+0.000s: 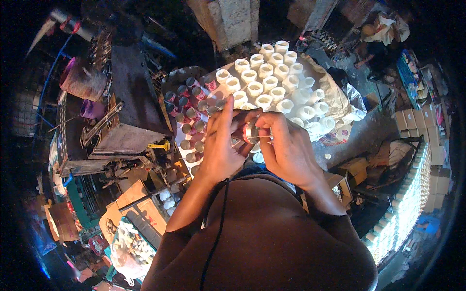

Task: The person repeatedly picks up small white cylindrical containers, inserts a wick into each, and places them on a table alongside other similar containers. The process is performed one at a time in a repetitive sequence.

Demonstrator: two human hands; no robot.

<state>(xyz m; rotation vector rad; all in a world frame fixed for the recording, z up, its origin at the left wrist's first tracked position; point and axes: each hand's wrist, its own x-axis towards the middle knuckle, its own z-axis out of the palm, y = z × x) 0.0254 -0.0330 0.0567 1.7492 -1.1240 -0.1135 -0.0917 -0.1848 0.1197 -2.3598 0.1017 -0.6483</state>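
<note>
In front of my body, both hands are closed around a small red cylinder with a shiny metallic band (249,132). My left hand (221,143) grips its left side, with one finger pointing up. My right hand (287,148) pinches its right end, where a thin pale strand or stick shows by the fingertips. The fingers partly hide the cylinder. Just beyond the hands, many white open-mouthed containers (265,71) stand in rows on a table. To their left are several dark red cylinders with greyish ends (192,113), some partly behind my left hand.
A dark wooden bench (133,92) stands at left, with a purple container (91,109) and a yellow tool (159,145). Crumpled brown paper (330,92) lies right of the white containers. A bag of white pieces (131,252) sits lower left; stacked cartons (422,121) are far right.
</note>
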